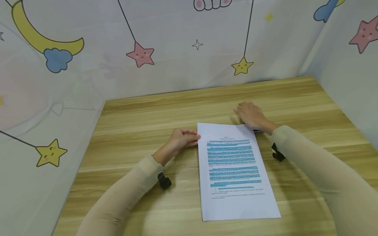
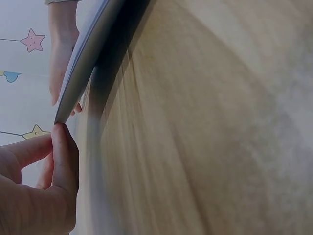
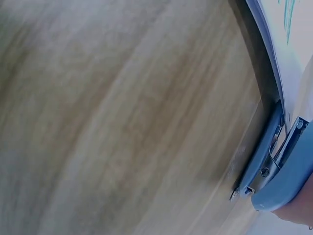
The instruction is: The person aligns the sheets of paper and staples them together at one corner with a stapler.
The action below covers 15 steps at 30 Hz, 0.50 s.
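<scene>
A stack of printed paper sheets (image 1: 236,209), with blue-highlighted lines, lies in front of me on the wooden table. At its upper left edge my left hand (image 1: 181,139) pinches the sheets between thumb and fingers; the left wrist view shows this edge (image 2: 83,66) raised off the table. Over the upper right corner, my right hand (image 1: 252,116) holds a blue-grey stapler (image 3: 286,174) from above. The sheets' corner sits between the stapler's upper and lower arms. From the head view the hand covers most of the stapler, and its fingertips are partly hidden.
The light wood-grain table (image 1: 141,114) extends around the sheets on every side. A white cloth (image 1: 174,72) printed with stars, moons and clouds hangs behind the table and along its sides. Small black cameras (image 1: 164,181) are strapped at both wrists.
</scene>
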Tool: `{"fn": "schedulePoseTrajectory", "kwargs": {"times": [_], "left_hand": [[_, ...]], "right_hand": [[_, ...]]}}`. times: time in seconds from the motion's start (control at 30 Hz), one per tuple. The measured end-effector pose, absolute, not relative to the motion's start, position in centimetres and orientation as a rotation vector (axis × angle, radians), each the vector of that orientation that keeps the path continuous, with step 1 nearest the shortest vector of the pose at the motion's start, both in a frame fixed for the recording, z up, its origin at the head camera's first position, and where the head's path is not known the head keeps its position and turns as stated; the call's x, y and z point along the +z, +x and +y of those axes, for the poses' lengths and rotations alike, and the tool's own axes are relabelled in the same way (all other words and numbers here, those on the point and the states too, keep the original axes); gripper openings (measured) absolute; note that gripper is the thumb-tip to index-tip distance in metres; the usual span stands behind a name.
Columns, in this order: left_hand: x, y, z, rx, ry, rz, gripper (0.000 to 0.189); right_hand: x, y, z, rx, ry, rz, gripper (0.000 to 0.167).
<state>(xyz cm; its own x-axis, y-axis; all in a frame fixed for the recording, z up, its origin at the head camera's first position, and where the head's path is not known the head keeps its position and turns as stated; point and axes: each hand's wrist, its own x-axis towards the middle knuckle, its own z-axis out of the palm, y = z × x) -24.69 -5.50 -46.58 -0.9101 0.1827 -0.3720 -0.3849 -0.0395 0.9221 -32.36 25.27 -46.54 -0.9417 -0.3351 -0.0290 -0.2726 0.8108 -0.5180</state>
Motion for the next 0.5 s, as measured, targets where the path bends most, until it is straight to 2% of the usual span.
{"fn": "schedulePoseTrajectory", "kwargs": {"times": [0.1,0.3,0.5], "left_hand": [[-46.5,-24.6,-5.5,2.007,-0.216,1.862,0.018],[-46.5,-24.5,-5.5,2.008,-0.227,1.868,0.017],[-46.5,-24.6,-5.6,2.012,-0.226,1.862,0.019]], "right_hand": [[-46.3,-32.2,25.5,-0.904,-0.506,2.882,0.065],[-45.7,-31.7,27.0,-1.087,-0.503,2.811,0.065],[-44.3,-31.1,28.6,-1.114,-0.513,2.804,0.051]]}}
